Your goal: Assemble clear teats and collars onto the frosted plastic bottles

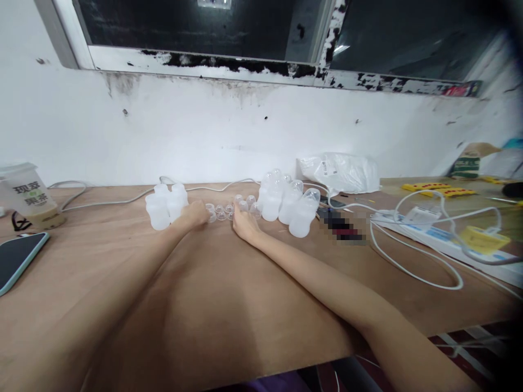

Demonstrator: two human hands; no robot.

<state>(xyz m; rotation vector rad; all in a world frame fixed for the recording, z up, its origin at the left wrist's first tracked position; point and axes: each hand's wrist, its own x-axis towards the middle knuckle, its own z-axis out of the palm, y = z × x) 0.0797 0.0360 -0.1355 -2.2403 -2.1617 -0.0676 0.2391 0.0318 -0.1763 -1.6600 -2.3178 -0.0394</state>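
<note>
Both my arms reach forward over a brown wooden table [229, 305]. My left hand [195, 214] rests at the left end of a small cluster of clear plastic caps [223, 211], its fingers curled into them. My right hand [244, 223] touches the right end of the same cluster with its fingers bent around a cap. A few translucent white bottles [163, 206] stand just left of my left hand. A larger group of white bottles [288, 201] stands to the right of my right hand, some tilted.
A drink cup [28, 195] and a phone [18, 258] lie at the far left. A white plastic bag [341, 172] sits by the wall. White cables [412, 256], a power strip [441, 239] and yellow objects [441, 190] crowd the right side.
</note>
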